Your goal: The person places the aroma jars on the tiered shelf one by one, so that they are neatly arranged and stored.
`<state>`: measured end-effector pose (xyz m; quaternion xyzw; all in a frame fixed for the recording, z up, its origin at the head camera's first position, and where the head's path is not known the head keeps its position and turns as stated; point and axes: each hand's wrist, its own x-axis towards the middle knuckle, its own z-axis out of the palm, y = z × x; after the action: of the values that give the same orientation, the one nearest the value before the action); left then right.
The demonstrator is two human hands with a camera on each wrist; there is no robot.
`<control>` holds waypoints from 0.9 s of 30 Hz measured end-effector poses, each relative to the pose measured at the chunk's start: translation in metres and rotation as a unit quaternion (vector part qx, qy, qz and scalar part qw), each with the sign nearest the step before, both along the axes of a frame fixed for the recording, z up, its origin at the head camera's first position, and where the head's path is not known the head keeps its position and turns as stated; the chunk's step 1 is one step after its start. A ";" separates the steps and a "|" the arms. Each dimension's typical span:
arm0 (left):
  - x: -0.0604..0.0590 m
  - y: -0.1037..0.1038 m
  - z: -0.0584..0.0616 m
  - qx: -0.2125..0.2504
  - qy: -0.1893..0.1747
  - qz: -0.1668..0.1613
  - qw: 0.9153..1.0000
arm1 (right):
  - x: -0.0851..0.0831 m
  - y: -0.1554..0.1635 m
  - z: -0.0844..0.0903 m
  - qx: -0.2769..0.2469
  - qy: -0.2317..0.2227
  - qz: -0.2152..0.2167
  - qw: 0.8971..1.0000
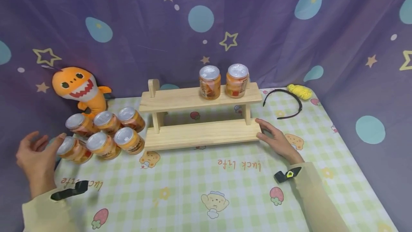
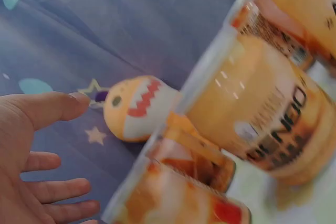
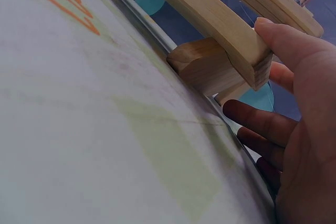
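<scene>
Several clear jars with silver lids and orange contents stand at the left of the table. My left hand (image 1: pixel 37 156) is beside the front-left jar (image 1: pixel 74 150), fingers spread and thumb by its lid. In the left wrist view, a gap separates that hand from the printed jar (image 2: pixel 262 114). A two-tier wooden display rack (image 1: pixel 202 134) stands mid-table. Two more jars, a left one (image 1: pixel 210 82) and a right one (image 1: pixel 237 81), sit on its upper shelf. My right hand (image 1: pixel 276 140) holds the right end of the lower shelf (image 3: pixel 236 45) between thumb and fingers.
Behind the jars, an orange shark plush (image 1: pixel 82 88) leans by the purple curtain (image 1: pixel 138 28). A black headband (image 1: pixel 299 103) and a yellow yarn bundle (image 1: pixel 300 91) lie at the back right. A green checked cloth (image 1: pixel 180 203) covers the table.
</scene>
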<state>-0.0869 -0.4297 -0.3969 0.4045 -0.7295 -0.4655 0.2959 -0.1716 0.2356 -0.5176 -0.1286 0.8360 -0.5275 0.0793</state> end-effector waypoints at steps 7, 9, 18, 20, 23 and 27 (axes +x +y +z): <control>-0.004 -0.011 -0.017 -0.005 -0.093 -0.005 0.996 | 0.001 0.000 0.001 -0.005 -0.003 -0.001 1.000; -0.005 -0.012 -0.021 0.022 -0.100 -0.009 0.995 | 0.001 0.000 0.001 -0.006 -0.003 -0.001 1.000; -0.006 -0.015 -0.037 0.084 -0.044 -0.022 0.995 | 0.000 0.001 0.000 -0.008 -0.004 0.000 1.000; -0.007 -0.015 -0.041 0.078 -0.044 -0.030 0.996 | 0.000 0.001 0.000 -0.008 -0.003 0.000 1.000; -0.007 -0.014 -0.046 0.071 -0.038 -0.038 0.996 | 0.000 0.001 0.001 -0.010 -0.003 0.000 1.000; -0.005 -0.013 -0.054 0.106 0.018 -0.044 0.993 | 0.001 0.000 0.001 -0.007 -0.001 0.000 1.000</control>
<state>-0.0919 -0.4430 -0.4512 0.3927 -0.6875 -0.5601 0.2437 -0.1710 0.2355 -0.5164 -0.1282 0.8324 -0.5332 0.0795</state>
